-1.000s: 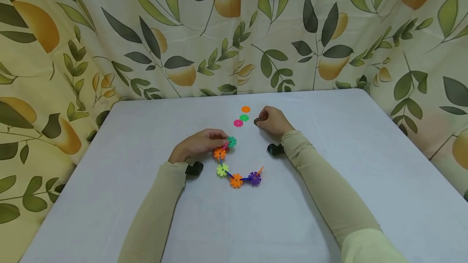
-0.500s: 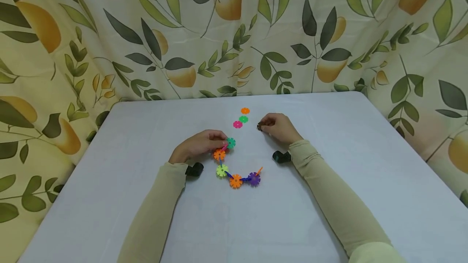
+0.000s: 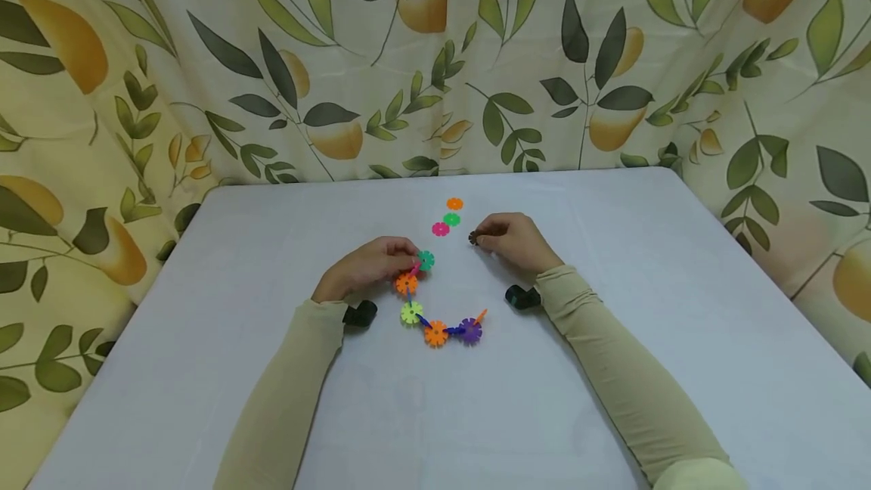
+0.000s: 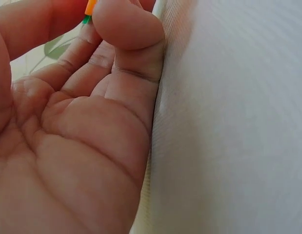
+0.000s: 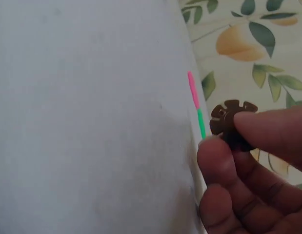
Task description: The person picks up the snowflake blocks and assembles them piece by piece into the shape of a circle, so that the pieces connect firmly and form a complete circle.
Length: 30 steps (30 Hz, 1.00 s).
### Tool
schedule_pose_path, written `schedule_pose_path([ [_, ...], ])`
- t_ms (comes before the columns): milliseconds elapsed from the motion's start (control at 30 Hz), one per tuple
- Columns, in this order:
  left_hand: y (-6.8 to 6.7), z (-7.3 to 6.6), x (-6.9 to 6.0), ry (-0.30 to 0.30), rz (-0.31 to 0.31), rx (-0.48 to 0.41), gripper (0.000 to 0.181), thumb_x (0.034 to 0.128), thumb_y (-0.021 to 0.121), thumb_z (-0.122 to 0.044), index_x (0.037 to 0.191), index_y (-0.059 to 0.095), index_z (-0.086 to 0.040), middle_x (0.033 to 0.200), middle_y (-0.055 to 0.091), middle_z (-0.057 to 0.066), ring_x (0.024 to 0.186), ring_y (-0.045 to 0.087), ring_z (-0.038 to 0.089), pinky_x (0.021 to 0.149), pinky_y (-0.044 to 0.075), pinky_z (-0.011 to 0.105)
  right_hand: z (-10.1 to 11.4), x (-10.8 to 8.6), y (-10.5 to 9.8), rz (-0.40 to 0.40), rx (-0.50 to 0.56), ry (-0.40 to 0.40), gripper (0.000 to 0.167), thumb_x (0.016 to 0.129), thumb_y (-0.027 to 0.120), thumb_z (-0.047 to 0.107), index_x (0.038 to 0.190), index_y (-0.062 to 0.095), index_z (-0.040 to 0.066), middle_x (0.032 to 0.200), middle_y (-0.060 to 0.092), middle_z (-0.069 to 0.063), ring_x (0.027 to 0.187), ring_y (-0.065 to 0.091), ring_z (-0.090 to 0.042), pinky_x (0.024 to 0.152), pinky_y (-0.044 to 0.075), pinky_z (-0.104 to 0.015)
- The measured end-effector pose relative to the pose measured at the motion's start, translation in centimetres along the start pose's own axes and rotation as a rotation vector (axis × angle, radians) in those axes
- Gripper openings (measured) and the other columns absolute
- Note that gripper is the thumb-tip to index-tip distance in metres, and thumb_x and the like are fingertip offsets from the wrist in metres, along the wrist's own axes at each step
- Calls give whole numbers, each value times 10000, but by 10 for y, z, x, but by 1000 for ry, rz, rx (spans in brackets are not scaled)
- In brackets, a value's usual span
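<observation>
My right hand (image 3: 516, 240) pinches a brown notched disc (image 5: 228, 117) between thumb and fingers, just above the table. My left hand (image 3: 367, 269) holds the upper end of a chain of interlocking notched discs, by a teal disc (image 3: 426, 260) and a pink one set edgewise. From there the chain curves along the table through an orange disc (image 3: 406, 283), a yellow-green disc (image 3: 411, 314), another orange disc (image 3: 436, 334) and a purple disc (image 3: 469, 331). Blue discs link some of these, and an orange one stands edgewise at the far end. The left wrist view mostly shows my palm.
Loose discs lie flat beyond my hands: pink (image 3: 440, 229), green (image 3: 452, 219) and orange (image 3: 454, 203). A white cloth covers the table (image 3: 272, 233). Behind its back edge hangs a leaf-and-fruit patterned curtain (image 3: 381, 97). Dark wrist-worn devices (image 3: 522, 297) sit beneath my wrists.
My right hand has drawn slightly back toward me with the brown disc, then shifted a little left. The left hand and the chain have stayed almost still.
</observation>
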<state>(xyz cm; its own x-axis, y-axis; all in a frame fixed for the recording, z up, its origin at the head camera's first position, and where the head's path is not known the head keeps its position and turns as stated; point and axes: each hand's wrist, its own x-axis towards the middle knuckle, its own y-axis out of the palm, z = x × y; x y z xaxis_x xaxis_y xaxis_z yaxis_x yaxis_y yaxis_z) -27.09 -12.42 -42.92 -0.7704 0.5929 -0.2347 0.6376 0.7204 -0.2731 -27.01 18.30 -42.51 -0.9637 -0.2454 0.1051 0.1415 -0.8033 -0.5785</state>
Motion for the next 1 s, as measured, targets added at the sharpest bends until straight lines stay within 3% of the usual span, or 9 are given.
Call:
schedule_pose_path([
  [267,0,-1,3,-18,-33,-4,196,1085,617,-187,1184,671,-26,976,642,63,880,547,207,789,448,296,21,-5,12,72,79,-18,94,983,724,27,1044,795,36,1034,770,-96,943,713,-280,823,580,-318],
  [667,3,-6,3,-25,-51,3,219,1094,608,-191,1178,697,-10,970,681,52,874,542,207,789,440,299,34,-6,28,137,69,-285,128,930,735,-126,1010,783,-39,998,781,-135,848,739,-263,780,608,-308],
  [1000,5,-4,4,-25,-45,9,221,1103,598,-198,1172,689,-8,979,694,56,867,541,207,778,443,298,40,-8,33,146,1,-367,140,893,740,-161,968,791,-54,946,777,-114,788,718,-210,751,605,-325],
])
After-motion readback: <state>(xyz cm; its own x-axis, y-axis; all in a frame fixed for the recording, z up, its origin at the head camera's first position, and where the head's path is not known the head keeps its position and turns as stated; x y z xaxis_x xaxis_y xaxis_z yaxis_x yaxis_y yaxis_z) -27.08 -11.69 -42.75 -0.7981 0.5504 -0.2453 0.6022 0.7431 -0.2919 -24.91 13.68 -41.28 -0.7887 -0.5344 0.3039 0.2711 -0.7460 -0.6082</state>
